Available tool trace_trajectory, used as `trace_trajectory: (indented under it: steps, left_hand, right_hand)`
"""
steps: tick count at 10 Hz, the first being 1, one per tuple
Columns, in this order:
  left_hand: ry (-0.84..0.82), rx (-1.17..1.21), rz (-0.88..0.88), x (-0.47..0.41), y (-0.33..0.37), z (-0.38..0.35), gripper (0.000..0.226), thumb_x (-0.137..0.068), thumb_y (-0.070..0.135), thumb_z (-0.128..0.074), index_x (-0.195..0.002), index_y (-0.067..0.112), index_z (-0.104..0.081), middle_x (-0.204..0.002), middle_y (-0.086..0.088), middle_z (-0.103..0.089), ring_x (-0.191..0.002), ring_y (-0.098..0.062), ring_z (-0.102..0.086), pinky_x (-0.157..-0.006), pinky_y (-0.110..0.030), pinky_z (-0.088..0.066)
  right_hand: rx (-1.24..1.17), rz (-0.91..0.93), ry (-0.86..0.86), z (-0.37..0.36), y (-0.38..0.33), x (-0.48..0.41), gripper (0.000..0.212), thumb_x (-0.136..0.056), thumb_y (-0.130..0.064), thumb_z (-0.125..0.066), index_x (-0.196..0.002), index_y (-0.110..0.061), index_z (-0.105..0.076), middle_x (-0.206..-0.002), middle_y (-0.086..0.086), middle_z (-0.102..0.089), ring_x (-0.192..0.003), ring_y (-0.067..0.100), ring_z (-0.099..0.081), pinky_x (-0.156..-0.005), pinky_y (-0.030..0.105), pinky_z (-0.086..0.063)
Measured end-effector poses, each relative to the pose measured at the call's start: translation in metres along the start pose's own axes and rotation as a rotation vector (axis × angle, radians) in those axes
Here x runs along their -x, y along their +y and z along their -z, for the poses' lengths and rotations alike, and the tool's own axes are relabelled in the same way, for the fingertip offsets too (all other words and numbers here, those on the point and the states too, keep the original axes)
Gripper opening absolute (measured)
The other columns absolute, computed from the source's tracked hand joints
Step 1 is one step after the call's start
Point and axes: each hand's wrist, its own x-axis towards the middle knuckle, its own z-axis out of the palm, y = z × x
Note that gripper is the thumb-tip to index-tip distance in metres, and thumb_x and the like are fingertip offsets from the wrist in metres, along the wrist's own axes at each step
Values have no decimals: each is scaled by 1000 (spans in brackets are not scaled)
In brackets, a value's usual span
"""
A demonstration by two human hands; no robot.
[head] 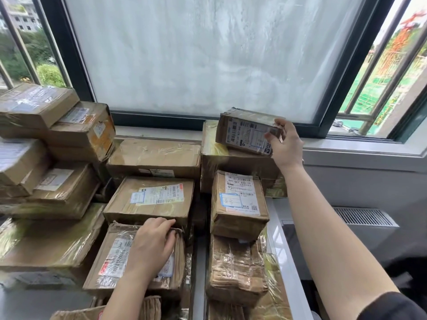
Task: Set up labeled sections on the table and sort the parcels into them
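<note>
Your right hand [285, 144] pinches a small parcel [245, 132] right of centre, your left hand [151, 248] curls over a flat parcel [111, 257] at lower centre, and, with no labelled sections visible among the stacked parcels [57, 139], sorting appears mostly undone.

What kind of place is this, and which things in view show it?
Probably a parcel sorting room: taped cardboard parcels with shipping labels are piled by a frosted window, the right hand holds a small parcel, the left hand grips a flat parcel.
</note>
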Motion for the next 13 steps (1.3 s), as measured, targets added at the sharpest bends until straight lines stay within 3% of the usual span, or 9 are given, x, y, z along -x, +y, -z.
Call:
trace_trajectory:
  steps: [1, 2, 4, 7, 8, 9, 11, 12, 13]
  left_hand:
    - [-2, -3, 3, -1, -3, -1, 24, -82, 15, -69, -107, 13, -71, -91, 8, -64, -89, -12, -58, -79, -30, -51]
    - [-5, -1, 5, -1, -5, -2, 24, -82, 14, -69, -106, 13, -71, -90, 8, -64, -89, -12, -58, -79, -30, -51]
    - [-2, -24, 1, -2, -7, -4, 23, -80, 13, -71, -103, 13, -72, -89, 7, -66, -87, -13, -60, -77, -31, -51]
    - [-7, -52, 17, -3, -5, -5, 22, -80, 15, -72, -102, 14, -73, -90, 7, -67, -88, -14, -61, -78, -33, -51]
    - [-3, -76, 8, -4, -4, -5, 22, -79, 15, -73, -101, 15, -73, -89, 6, -67, -87, -15, -62, -77, -33, -51]
    - [6, -102, -7, -4, -4, -5, 21, -79, 15, -73, -99, 15, -74, -88, 6, -68, -85, -16, -62, -76, -33, -51]
    - [0, -115, -27, -2, -5, -4, 18, -80, 16, -71, -98, 15, -73, -89, 5, -68, -86, -16, -62, -77, -33, -50]
    - [19, -87, -41, 1, -8, -2, 18, -82, 16, -69, -100, 13, -73, -93, 3, -69, -89, -17, -62, -79, -33, -51]
    - [26, -100, -57, 1, -10, -1, 20, -86, 21, -62, -101, 13, -73, -95, 3, -70, -90, -17, -63, -79, -34, -52]
  right_hand:
    - [-61, -21, 13, -4, 4, -6, 36, -92, -13, -66, -125, -18, -54, -108, -3, -66, -101, 10, -61, -96, 28, -47]
    - [-95, 10, 30, -6, 11, -10, 33, -95, -6, -59, -124, -20, -52, -110, -3, -65, -92, -9, -62, -90, 18, -50]
    - [-18, 28, 34, -14, 19, -16, 40, -96, 0, -47, -129, -21, -56, -120, 0, -62, -106, 14, -60, -82, 5, -46]
    - [72, 0, 67, -24, 20, -20, 36, -97, -9, -50, -130, -23, -57, -126, 5, -61, -116, 25, -56, -97, 33, -51]
    - [63, -35, 30, -22, 20, -18, 39, -99, -13, -49, -136, -26, -51, -133, 3, -57, -120, 21, -53, -95, 20, -45]
    - [45, -54, 30, -19, 19, -12, 46, -99, -17, -51, -144, -24, -43, -140, 3, -53, -128, 22, -49, -108, 34, -42]
    - [78, -112, 87, -11, 9, 7, 48, -98, -23, -56, -143, -10, -44, -133, 9, -58, -119, 21, -58, -92, 20, -41]
    - [93, -91, 152, -7, 8, 18, 45, -96, -24, -56, -139, -9, -50, -130, 10, -62, -116, 23, -60, -101, 34, -47]
    - [146, -30, 235, -6, 7, 34, 36, -94, -21, -56, -128, -9, -59, -118, 9, -67, -104, 23, -64, -93, 43, -53]
